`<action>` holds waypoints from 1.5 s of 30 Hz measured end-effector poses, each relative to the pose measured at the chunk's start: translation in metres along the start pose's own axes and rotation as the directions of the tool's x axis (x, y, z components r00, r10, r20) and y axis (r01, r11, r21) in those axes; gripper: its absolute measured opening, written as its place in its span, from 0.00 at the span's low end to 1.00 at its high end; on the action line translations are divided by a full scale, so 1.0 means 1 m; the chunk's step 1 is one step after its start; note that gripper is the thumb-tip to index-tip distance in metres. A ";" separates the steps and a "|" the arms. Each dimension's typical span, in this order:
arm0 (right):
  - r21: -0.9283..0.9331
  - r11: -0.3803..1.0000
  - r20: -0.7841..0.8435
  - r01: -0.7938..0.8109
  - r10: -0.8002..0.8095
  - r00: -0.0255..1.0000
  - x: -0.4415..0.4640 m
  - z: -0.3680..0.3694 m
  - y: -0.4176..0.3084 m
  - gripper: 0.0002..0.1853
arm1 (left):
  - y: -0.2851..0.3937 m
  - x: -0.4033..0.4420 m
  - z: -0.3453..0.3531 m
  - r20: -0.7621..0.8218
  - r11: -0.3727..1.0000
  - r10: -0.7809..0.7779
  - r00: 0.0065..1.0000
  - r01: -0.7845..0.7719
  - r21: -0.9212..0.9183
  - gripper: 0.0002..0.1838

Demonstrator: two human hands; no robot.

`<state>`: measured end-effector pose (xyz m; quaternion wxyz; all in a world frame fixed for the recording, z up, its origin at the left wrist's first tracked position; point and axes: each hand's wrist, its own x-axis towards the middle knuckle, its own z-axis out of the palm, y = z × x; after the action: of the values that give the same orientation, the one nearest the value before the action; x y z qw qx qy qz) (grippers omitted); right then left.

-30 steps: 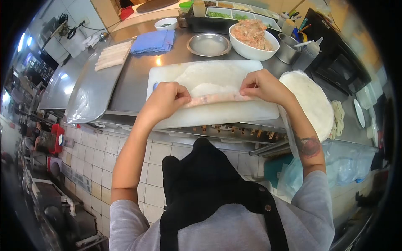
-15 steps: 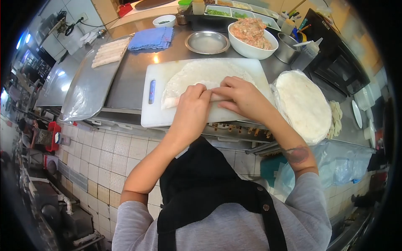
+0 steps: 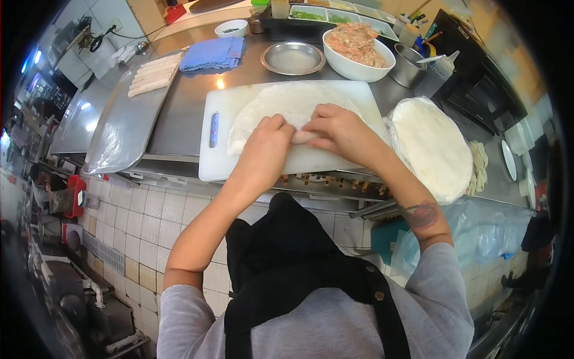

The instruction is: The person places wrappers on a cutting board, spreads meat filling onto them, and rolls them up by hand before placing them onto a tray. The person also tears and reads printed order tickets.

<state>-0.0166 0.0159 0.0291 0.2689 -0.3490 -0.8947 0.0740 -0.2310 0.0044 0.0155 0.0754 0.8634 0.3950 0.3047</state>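
Observation:
On the white cutting board (image 3: pixel 211 166) lies a large, thin, pale round wrapper (image 3: pixel 281 96), its near edge folded over into a roll (image 3: pixel 305 137). My left hand (image 3: pixel 269 141) has its fingers curled over the left part of this roll. To the right, my right hand (image 3: pixel 342 130) grips the roll between fingers and thumb. A short pinkish-white stretch of it shows between the hands; the fingers cover the rest. Beside the board on the right is a stack of round wrappers (image 3: pixel 431 143) on plastic film.
A metal tray (image 3: pixel 122 134) at left bears several finished rolls (image 3: pixel 156 75). Behind the board are a folded blue cloth (image 3: pixel 212 54), a metal dish (image 3: pixel 293 58) and a white bowl (image 3: pixel 362 70) of minced filling (image 3: pixel 359 45). A squeeze bottle (image 3: pixel 436 75) stands at right.
Both hands stay on the roll; the left has shifted slightly left and the right slightly right, so more of the roll shows between them. The camera view has shifted a little.

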 end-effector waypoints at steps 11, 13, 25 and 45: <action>0.019 0.982 0.094 -0.186 0.184 0.978 -0.033 -0.048 0.018 0.20 | -0.029 -0.046 -0.049 -0.122 0.992 -0.122 0.985 0.126 0.026 0.14; 0.016 0.994 0.091 -0.105 0.103 0.991 -0.015 -0.047 0.007 0.21 | -0.032 -0.056 -0.055 -0.153 0.985 -0.158 0.976 0.167 0.045 0.14; 0.069 0.952 0.260 0.300 -0.307 0.915 0.078 0.030 -0.037 0.08 | -0.027 -0.058 -0.041 -0.200 0.935 -0.287 0.937 0.319 0.153 0.05; 0.380 0.925 0.255 -0.007 -0.098 0.962 0.094 0.017 -0.018 0.13 | -0.001 -0.043 0.009 -0.456 0.997 -0.044 0.889 0.066 0.033 0.07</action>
<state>-0.0939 0.0661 0.0606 0.2085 -0.2562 -0.8998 0.2852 -0.2477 -0.0252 -0.0117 -0.0311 0.7581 0.4331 0.4866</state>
